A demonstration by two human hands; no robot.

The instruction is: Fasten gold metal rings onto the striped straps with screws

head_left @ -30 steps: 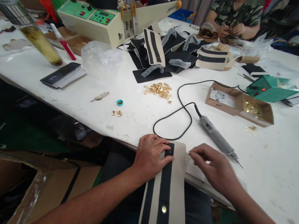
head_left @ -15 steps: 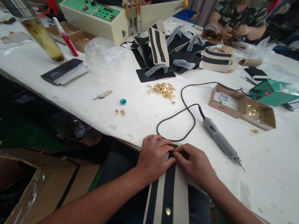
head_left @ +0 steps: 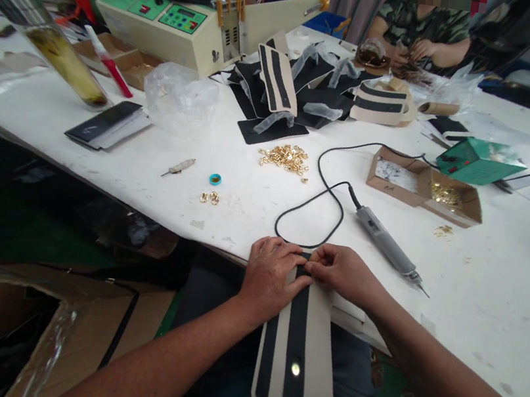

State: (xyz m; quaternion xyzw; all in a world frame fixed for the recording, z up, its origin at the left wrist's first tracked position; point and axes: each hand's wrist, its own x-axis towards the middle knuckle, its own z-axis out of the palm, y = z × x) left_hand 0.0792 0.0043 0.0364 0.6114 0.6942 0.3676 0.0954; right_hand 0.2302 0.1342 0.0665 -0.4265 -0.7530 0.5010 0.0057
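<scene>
A beige leather panel (head_left: 318, 372) with two black stripes and a metal snap lies over my lap and the table's front edge. My left hand (head_left: 272, 278) presses flat on its upper left part, fingers together over the stripe. My right hand (head_left: 344, 275) meets it from the right, fingertips pinched at the top of the black stripe; whatever is between them is too small to make out. A grey corded hand tool (head_left: 385, 242) lies on the table just beyond my right hand.
Gold fittings (head_left: 285, 158) lie in a heap mid-table, with a few more (head_left: 209, 198) beside a blue ring (head_left: 214, 180). A cardboard tray (head_left: 425, 184), a green box (head_left: 476, 160), a cream machine (head_left: 181, 27) and more striped panels (head_left: 277, 81) stand farther back. A person (head_left: 420, 29) works across the table.
My right hand moved left from the panel's right edge to its top, meeting my left hand, and its fingertips pinched at the black stripe. My left hand stayed pressed on the panel.
</scene>
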